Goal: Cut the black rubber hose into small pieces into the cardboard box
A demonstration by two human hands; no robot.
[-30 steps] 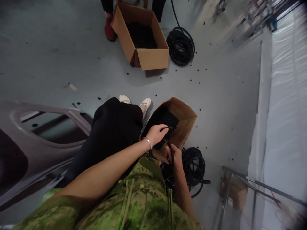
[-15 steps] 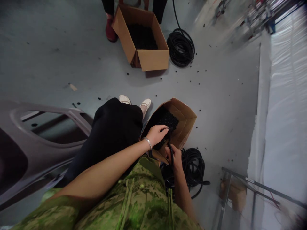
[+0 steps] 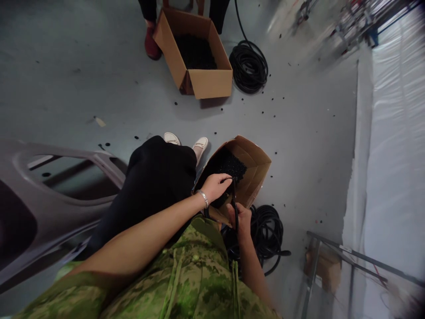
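Over an open cardboard box (image 3: 257,166) between my knees, my left hand (image 3: 213,188) is closed, pinching the end of a black rubber hose (image 3: 226,179). My right hand (image 3: 244,221) wraps around the black handles of what look like scissors (image 3: 235,206). Their narrow blades point away from me and meet the hose just past my left fingertips; whether the blades are apart is too dark to tell. Small black cut pieces (image 3: 234,166) lie heaped inside the box. A coil of black hose (image 3: 268,232) rests on the floor beside my right forearm.
Ahead, another person's red shoe (image 3: 152,44) is beside a second cardboard box (image 3: 212,84) of black pieces, with a hose coil (image 3: 249,66) next to it. A grey moulded panel (image 3: 66,177) lies at left, a metal frame (image 3: 345,250) at right. Black bits dot the floor.
Both hands keep nearly the same place and grip. The whole view has shifted very slightly.
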